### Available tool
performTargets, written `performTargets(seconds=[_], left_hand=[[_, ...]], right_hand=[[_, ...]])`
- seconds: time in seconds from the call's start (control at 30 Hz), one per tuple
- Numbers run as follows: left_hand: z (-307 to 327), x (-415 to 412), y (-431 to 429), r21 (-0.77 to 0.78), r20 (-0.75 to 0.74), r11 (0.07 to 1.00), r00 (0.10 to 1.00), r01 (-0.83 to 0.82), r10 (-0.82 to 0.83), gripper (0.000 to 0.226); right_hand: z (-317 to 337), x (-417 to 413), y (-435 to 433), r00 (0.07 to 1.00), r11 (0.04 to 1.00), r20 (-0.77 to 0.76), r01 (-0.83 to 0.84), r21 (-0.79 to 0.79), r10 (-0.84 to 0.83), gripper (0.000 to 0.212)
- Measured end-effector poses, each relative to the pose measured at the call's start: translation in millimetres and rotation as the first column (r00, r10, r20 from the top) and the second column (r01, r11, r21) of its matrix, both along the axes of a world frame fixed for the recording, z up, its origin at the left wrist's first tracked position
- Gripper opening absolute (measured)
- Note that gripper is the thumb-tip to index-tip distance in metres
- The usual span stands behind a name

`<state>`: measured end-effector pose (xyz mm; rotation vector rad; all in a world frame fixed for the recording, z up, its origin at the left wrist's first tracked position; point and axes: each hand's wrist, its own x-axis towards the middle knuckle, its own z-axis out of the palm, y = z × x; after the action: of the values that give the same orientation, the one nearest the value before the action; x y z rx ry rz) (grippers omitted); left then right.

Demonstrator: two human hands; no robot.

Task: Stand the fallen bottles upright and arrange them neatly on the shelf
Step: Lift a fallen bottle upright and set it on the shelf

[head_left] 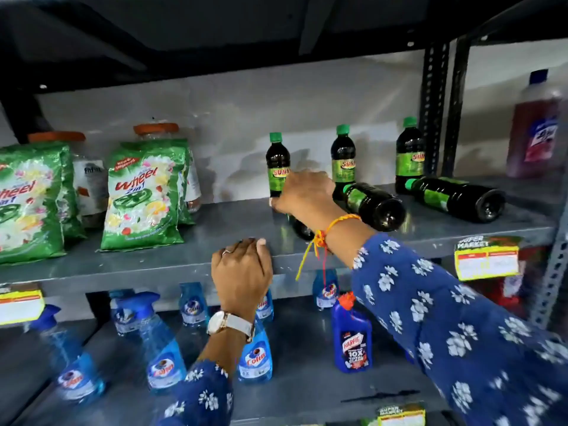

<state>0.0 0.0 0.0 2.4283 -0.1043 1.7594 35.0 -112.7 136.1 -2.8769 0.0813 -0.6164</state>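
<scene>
Three dark bottles with green caps stand at the back of the grey shelf [184, 259]: one at the left [277, 164], one in the middle [343, 155], one at the right [410, 152]. Two more lie on their sides, bases toward me: the nearer one [372, 206] and the right one [458, 198]. A third fallen bottle [300, 228] lies under my right hand [302, 192], which closes over it; only its dark base shows below my wrist. My left hand [241, 269] curls over the shelf's front edge.
Green detergent bags [141, 192] and orange-lidded jars [156, 130] fill the shelf's left half. A black slotted post [433, 109] bounds the right side, with a red bottle [534, 127] beyond. Blue spray bottles [255, 358] and a Harpic bottle [352, 336] stand below. A price tag [487, 261] hangs on the edge.
</scene>
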Motion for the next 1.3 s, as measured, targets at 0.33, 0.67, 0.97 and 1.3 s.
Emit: performTargets(seconds=[0.33, 0.67, 0.97, 1.3], left_hand=[[-6.5, 13.5, 4.8, 0.002, 0.132, 1.0, 0.991, -0.016, 0.016, 0.034], [-5.6, 9.4, 1.5, -0.028, 0.12, 0.999, 0.992, 0.046, -0.042, 0.034], [-5.7, 6.2, 0.0, -0.047, 0.083, 0.998, 0.996, 0.036, -0.032, 0.035], [-5.1, 4.5, -1.9, -0.058, 0.086, 0.998, 0.996, 0.03, -0.025, 0.035]], right_hand=[[-18.2, 11.5, 6.0, 0.99, 0.976, -0.011, 0.136, -0.171, -0.14, 0.038], [-55.9, 3.4, -29.5, 0.948, 0.784, 0.287, -0.283, 0.553, 0.14, 0.066], [-63.6, 13.9, -26.0, 0.949, 0.789, 0.248, -0.303, 0.535, 0.196, 0.1], [-66.9, 19.9, -30.8, 0.892, 0.658, 0.307, -0.452, 0.602, 0.332, 0.081]])
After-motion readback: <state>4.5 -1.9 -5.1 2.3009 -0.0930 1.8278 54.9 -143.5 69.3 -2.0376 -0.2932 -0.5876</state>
